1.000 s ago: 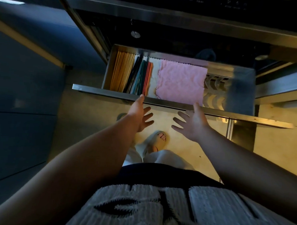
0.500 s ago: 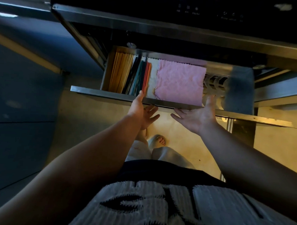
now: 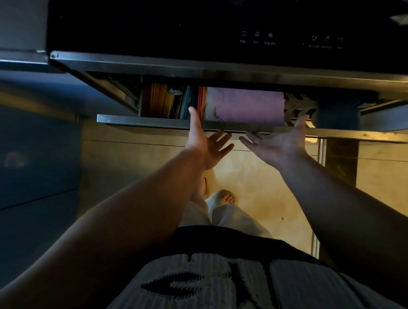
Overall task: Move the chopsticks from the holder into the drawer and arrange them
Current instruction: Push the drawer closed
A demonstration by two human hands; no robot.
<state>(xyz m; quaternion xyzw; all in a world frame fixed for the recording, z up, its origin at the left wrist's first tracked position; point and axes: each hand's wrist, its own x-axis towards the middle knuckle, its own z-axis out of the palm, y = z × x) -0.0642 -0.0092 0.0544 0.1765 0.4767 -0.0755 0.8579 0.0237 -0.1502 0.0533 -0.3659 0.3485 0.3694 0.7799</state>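
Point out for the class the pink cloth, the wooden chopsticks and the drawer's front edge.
pink cloth (image 3: 247, 106), head view, middle of its visible surface.
wooden chopsticks (image 3: 157, 101), head view, mid-length of the bundle at the drawer's left.
drawer front edge (image 3: 141, 123), head view, bare metal strip left of the hands.

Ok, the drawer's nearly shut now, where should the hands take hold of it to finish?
Take the drawer front, the long flat steel edge facing the person, from below and in front. The left hand and right hand sit open near its middle, thumbs over the top edge, which probably helps it slide straight.
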